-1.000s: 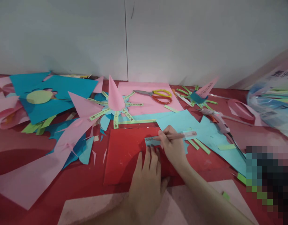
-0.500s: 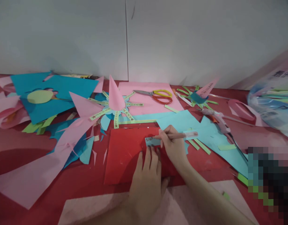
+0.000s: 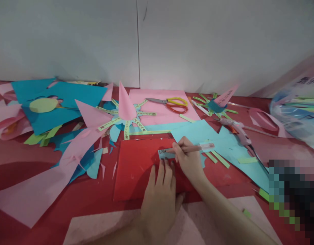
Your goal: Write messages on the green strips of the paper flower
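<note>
My right hand [image 3: 188, 160] is closed around a brownish pen [image 3: 194, 148] with a clear end. The pen's tip meets a small light-blue paper strip [image 3: 163, 156] that bears dark handwritten marks at its left end. Flat and with fingers stretched out, my left hand [image 3: 160, 190] presses on the strip's lower edge. Both lie over a red folder or board [image 3: 133, 170]. Part of the strip is hidden beneath my right hand. Just beyond the board stands a pink paper cone [image 3: 126, 105] on a blue scalloped base with green marked strips [image 3: 108, 124] radiating from it.
Scissors [image 3: 169, 102] with yellow and red handles lie on pink paper [image 3: 157, 119] at the back. To the right are a second cone piece [image 3: 219, 103], a glue gun [image 3: 237, 129] and a plastic bag [image 3: 299, 109]. Blue and pink paper scraps [image 3: 44, 194] spread leftward. A wall [image 3: 95, 44] rises behind.
The pen has shifted slightly and the dark marks on the light-blue strip have grown a little. My left hand stays in place.
</note>
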`<state>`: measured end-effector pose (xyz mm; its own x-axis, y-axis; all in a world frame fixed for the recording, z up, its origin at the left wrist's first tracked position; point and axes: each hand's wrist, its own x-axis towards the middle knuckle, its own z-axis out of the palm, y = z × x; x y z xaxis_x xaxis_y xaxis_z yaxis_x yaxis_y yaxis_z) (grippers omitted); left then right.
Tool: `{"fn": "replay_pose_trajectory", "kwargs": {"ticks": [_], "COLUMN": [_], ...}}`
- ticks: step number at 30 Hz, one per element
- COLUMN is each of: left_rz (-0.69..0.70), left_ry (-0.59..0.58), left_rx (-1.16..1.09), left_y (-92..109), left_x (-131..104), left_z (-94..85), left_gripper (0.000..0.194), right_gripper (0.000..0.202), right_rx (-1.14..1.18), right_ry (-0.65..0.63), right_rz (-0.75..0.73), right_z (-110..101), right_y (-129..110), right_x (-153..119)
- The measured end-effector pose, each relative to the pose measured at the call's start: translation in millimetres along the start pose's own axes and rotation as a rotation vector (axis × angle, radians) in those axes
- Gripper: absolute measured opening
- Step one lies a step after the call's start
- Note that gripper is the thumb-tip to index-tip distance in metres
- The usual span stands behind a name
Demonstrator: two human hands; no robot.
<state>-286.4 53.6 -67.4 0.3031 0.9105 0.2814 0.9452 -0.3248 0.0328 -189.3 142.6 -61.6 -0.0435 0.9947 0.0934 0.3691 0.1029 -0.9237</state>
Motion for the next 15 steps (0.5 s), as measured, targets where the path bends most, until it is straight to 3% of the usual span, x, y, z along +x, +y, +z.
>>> {"fn": "replay_pose_trajectory", "kwargs": {"ticks": [15], "left_rz": [0.005], "left_ry": [0.012], "left_rx": [0.001], "left_y": [-0.2], "left_x": [0.3], "left_z": [0.1], "left_gripper": [0.047], "right_gripper": [0.024], "right_rx": [0.012], "right_ry": [0.006], "right_rz": [0.007], "right_z": [0.7], "right_y": [-0.6], "right_x": [0.2]}}
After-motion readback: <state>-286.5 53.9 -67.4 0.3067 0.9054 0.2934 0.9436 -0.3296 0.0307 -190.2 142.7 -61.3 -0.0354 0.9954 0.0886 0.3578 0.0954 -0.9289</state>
